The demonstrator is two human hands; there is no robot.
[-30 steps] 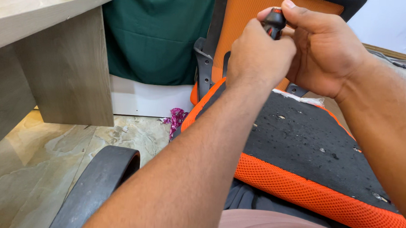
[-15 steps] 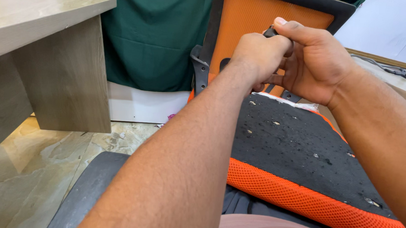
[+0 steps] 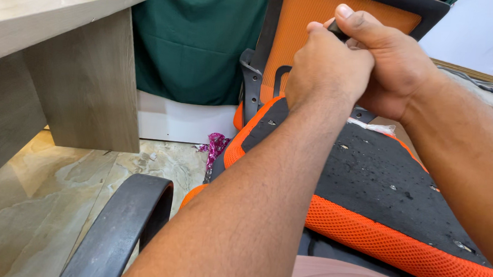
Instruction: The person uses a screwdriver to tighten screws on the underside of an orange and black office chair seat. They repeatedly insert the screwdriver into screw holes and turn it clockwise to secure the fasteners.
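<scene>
Above orange-edged chair seat [image 3: 379, 179]: left hand [image 3: 326, 69] and right hand [image 3: 393, 70] clenched together around small dark object [image 3: 336, 29], mostly hidden.

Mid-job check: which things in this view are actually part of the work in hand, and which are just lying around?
In hand:
left hand and right hand, clasped together round a small dark object, mostly hidden
orange and black office chair right beneath them

Lying about:
wooden desk
green cloth
purple wrapper on the stone floor
black armrest
</scene>
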